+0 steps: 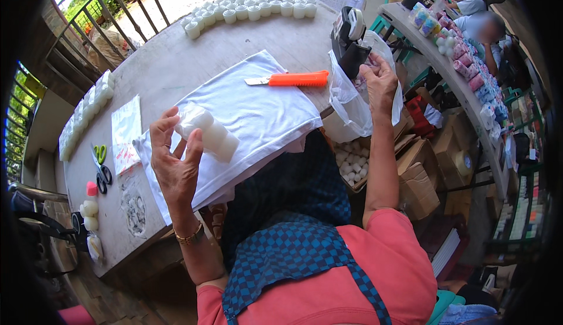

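Note:
My left hand point(176, 152) is curled round one end of a bundle of white votive candles point(216, 140) in clear plastic, tilted over a white cloth point(234, 99). My right hand point(381, 82) has thumb and fingers pinched together beside a black tape dispenser point(350, 46). Whatever lies between those fingertips is too small to make out. A thin white plastic bag point(346, 99) hangs at the table edge, behind and below the dispenser. On the cloth rests an orange box cutter point(298, 79) with its blade out.
Rows of white candles point(254, 13) line the table's far edge, wrapped bundles point(88, 111) its left edge. Scissors point(101, 169) lie near a plastic packet point(126, 128). Below right are cardboard boxes point(419, 178) and a box of candles point(352, 164). People sit at another table point(451, 73).

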The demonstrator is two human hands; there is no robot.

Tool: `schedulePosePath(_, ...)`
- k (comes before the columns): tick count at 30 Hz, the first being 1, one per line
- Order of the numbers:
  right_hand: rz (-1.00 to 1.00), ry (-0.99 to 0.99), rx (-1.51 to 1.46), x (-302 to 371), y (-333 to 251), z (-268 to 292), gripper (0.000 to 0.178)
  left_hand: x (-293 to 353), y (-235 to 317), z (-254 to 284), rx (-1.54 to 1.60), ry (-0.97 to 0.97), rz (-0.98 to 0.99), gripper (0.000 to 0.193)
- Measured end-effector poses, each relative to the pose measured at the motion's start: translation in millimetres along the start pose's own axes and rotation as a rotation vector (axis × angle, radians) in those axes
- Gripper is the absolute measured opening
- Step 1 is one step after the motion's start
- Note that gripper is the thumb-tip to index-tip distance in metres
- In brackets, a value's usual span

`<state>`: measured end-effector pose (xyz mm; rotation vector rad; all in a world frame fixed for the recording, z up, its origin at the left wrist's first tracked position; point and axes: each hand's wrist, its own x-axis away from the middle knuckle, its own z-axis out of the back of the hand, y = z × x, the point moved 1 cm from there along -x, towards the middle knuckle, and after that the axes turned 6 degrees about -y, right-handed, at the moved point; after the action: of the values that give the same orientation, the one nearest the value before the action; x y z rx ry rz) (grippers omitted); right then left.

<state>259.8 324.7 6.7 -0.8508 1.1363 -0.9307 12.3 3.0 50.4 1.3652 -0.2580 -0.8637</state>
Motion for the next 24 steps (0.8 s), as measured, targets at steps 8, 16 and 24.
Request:
schedulePosePath(8,0.289,0.051,0.509,-23,10,12,0.035,-3,1,-3,-0.065,0.026,-0.078,0.04)
schedulePosePath(16,0.222,-0.185,0.763,7,-12,20,0.046,7,0,-4,-0.009,0.099,-0.136,0.045)
schedulePosePath(24,0.386,-0.834,0.022,92,-152,-89,0.046,11,-12,-6,-0.026,0.15,-0.218,0.047)
